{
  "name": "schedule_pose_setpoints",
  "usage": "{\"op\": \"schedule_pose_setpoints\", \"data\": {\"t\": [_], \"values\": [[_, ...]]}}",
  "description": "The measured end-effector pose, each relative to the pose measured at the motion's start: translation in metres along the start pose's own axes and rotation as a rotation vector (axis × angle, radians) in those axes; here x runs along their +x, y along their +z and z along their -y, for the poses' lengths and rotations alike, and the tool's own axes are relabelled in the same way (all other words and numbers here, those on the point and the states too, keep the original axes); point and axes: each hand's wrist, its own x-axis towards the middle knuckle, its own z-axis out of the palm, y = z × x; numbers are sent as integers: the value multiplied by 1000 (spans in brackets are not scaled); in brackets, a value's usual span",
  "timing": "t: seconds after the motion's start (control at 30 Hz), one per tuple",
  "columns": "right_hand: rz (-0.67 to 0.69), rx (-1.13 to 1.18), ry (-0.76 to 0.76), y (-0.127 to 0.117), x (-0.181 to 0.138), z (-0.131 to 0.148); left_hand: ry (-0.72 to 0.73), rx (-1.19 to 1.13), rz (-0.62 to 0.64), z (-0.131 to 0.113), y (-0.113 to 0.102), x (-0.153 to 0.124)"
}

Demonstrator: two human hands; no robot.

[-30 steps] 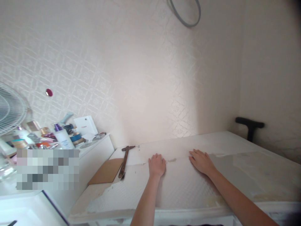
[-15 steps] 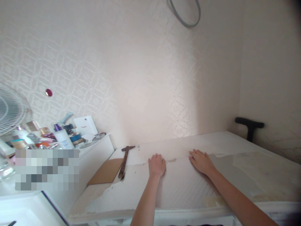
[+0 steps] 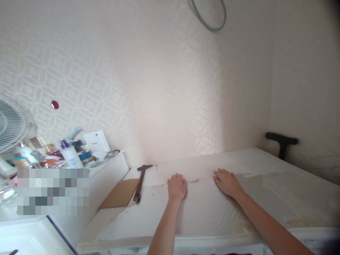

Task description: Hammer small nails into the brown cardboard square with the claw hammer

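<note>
Both of my hands rest palm down on a worn white tabletop (image 3: 202, 212) with peeling, patchy covering. My left hand (image 3: 177, 186) lies near the middle, its fingers stretched toward the wall and holding nothing. Farther right, my right hand (image 3: 228, 182) lies flat with its fingers spread and pointing up and left; it is empty too. To the left of my left hand lies a hammer (image 3: 141, 184) with a dark wooden handle, its head toward the wall. The hammer's handle lies along the edge of a brown piece of cardboard (image 3: 120, 193).
At the left, a white cabinet (image 3: 108, 179) is crowded with bottles, jars and a white box (image 3: 96, 141). A fan (image 3: 12, 122) stands at the far left. Beyond the tabletop's right edge is a black T-shaped handle (image 3: 282, 140). A grey loop (image 3: 212, 26) hangs on the patterned wall.
</note>
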Motion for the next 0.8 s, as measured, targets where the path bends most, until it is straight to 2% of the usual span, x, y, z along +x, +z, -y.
{"op": "schedule_pose_setpoints", "data": {"t": [0.8], "values": [[2,1,2,-1,-1,1,-5,4,4,-1,-1,0]]}}
